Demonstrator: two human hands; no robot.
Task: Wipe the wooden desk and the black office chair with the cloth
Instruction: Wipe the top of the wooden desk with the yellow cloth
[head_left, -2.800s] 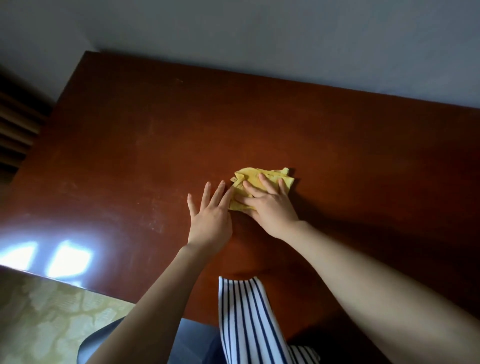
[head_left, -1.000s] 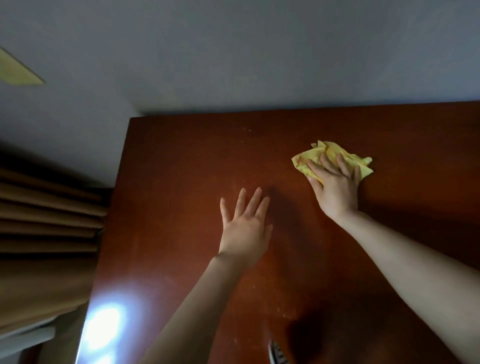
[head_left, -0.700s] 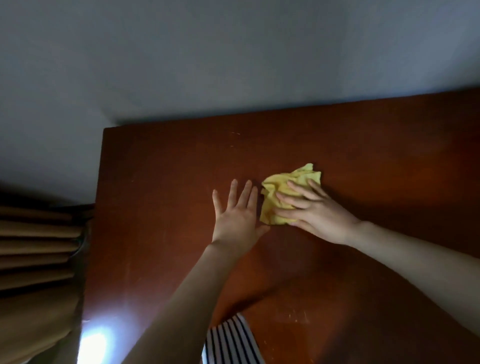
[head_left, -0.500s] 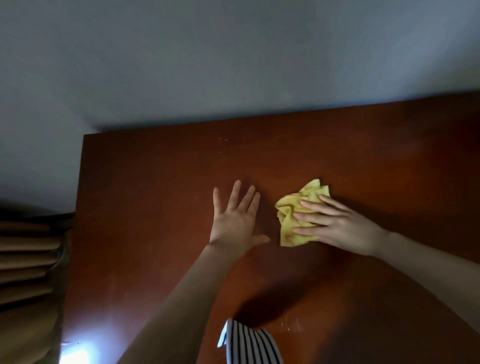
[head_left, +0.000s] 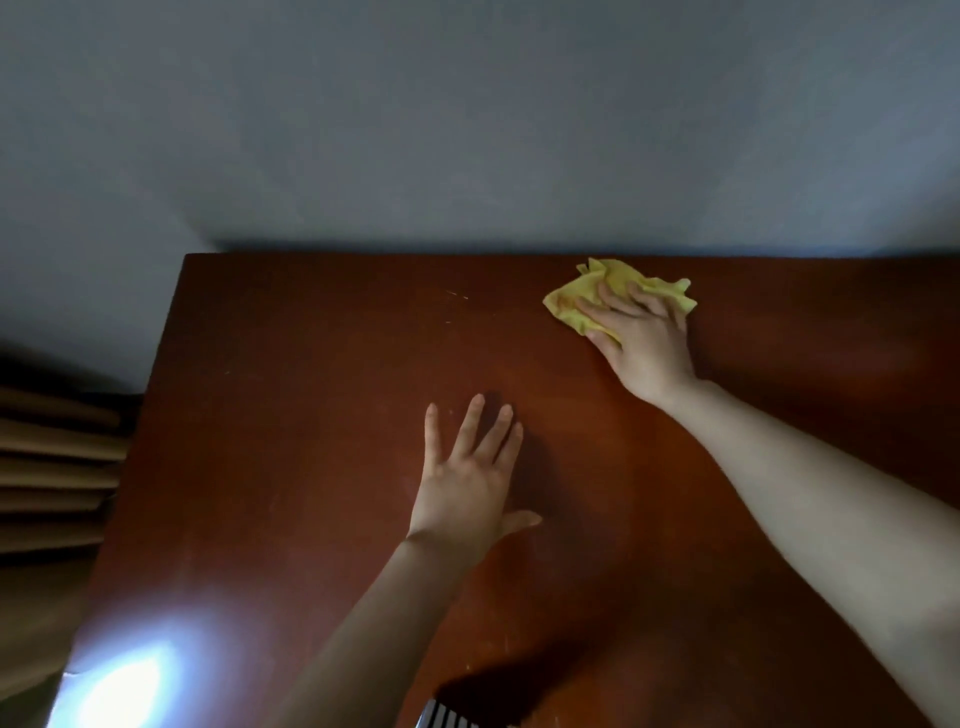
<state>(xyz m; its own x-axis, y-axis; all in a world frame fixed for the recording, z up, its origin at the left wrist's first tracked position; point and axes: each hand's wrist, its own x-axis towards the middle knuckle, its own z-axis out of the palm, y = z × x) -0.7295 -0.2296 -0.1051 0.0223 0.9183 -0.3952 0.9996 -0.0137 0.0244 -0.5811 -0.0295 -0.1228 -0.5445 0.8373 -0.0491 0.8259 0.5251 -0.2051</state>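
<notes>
A reddish-brown wooden desk fills the lower part of the view. A crumpled yellow cloth lies near the desk's far edge, close to the wall. My right hand presses flat on the cloth with its fingers spread. My left hand rests flat on the bare desk nearer to me, fingers straight, holding nothing. The black office chair is not in view.
A grey-blue wall rises right behind the desk's far edge. Brown curtain folds hang beside the desk's left edge. A bright light patch glares on the near left corner. A bit of striped fabric shows at the bottom.
My right hand has slid the cloth from beside my left hand away to the far right, up to the desk's back edge. My left hand has stayed flat in place.
</notes>
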